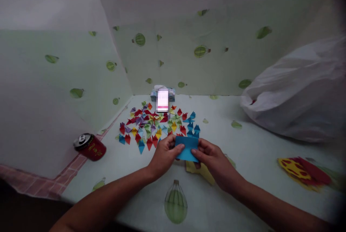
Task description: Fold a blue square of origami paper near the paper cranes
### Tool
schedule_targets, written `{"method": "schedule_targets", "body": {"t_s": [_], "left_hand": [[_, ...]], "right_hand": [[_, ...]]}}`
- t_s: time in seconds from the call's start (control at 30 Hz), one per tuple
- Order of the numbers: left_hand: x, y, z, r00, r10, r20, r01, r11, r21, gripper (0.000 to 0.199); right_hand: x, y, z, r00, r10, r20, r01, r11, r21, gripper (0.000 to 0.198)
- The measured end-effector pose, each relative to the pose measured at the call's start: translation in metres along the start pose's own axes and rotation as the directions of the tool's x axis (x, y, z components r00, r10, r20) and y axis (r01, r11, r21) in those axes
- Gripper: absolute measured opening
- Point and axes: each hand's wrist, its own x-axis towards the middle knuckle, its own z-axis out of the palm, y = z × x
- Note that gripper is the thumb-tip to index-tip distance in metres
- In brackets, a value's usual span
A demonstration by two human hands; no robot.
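A flat rectangle of blue paper [187, 148] is stretched between my two hands, above the table. My left hand [165, 153] pinches its left side, thumb on the front face and fingers behind. At the right side, my right hand [213, 158] grips the sheet in the same way. Beneath my right hand lies a piece of yellow paper [198, 171], partly hidden. Just beyond my hands spreads a pile of small folded paper pieces [153, 125] in red, blue, yellow, green, purple and orange. Several blue folded pieces [193, 125] sit together at the pile's right edge.
A phone with a blurred bright screen [162, 100] leans against a tissue box [153, 95] at the back. A red can [92, 148] stands left, near the wall. A white plastic bag [294, 98] bulges at right, behind a red and yellow cut-out [304, 172].
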Motion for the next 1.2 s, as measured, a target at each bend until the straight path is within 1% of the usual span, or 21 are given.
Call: {"method": "schedule_targets", "body": {"t_s": [0.1, 0.17, 0.2, 0.3, 0.4, 0.53, 0.63, 0.93, 1.07, 1.2], "left_hand": [[0.003, -0.008, -0.007, 1.000, 0.014, -0.023, -0.015, 0.999, -0.049, 0.037], [0.004, -0.013, -0.011, 0.999, 0.007, -0.040, -0.010, 0.997, -0.074, 0.038], [0.005, -0.015, -0.012, 0.999, 0.002, -0.045, -0.006, 0.997, -0.078, 0.038], [0.006, -0.019, -0.015, 0.999, -0.002, -0.042, 0.000, 0.998, -0.057, 0.037], [0.008, -0.021, -0.016, 1.000, -0.008, -0.018, 0.007, 0.999, -0.048, 0.037], [0.009, -0.024, -0.017, 1.000, -0.018, 0.014, 0.019, 0.997, -0.074, 0.038], [0.009, -0.024, -0.017, 0.999, -0.021, 0.026, 0.023, 0.996, -0.081, 0.037], [0.014, -0.025, -0.019, 0.999, -0.046, -0.005, 0.045, 0.996, -0.076, 0.041], [0.013, -0.025, -0.019, 0.998, -0.055, -0.038, 0.053, 0.997, -0.059, 0.040], [0.013, -0.025, -0.019, 0.999, -0.038, -0.030, 0.035, 0.997, -0.073, 0.034]], "right_hand": [[0.009, 0.004, 0.004, 0.998, -0.057, -0.019, 0.057, 0.998, -0.023, 0.030], [0.013, 0.013, 0.005, 0.998, -0.063, 0.002, 0.063, 0.997, -0.050, 0.030], [0.014, 0.020, 0.005, 0.997, -0.071, -0.013, 0.070, 0.996, -0.061, 0.030], [0.015, 0.037, 0.004, 0.998, -0.061, -0.014, 0.059, 0.996, -0.067, 0.029], [0.016, 0.046, 0.002, 0.999, -0.043, -0.028, 0.043, 0.999, -0.005, 0.028], [0.019, 0.047, 0.000, 0.997, -0.042, -0.060, 0.044, 0.999, 0.031, 0.028], [0.020, 0.046, -0.002, 0.997, -0.045, -0.060, 0.047, 0.998, 0.041, 0.028], [0.022, 0.045, -0.005, 0.996, -0.060, -0.065, 0.059, 0.998, -0.011, 0.024], [0.025, 0.048, -0.008, 0.996, -0.058, -0.070, 0.062, 0.997, 0.053, 0.022], [0.025, 0.049, -0.008, 0.996, -0.076, -0.056, 0.081, 0.991, 0.109, 0.018]]}}
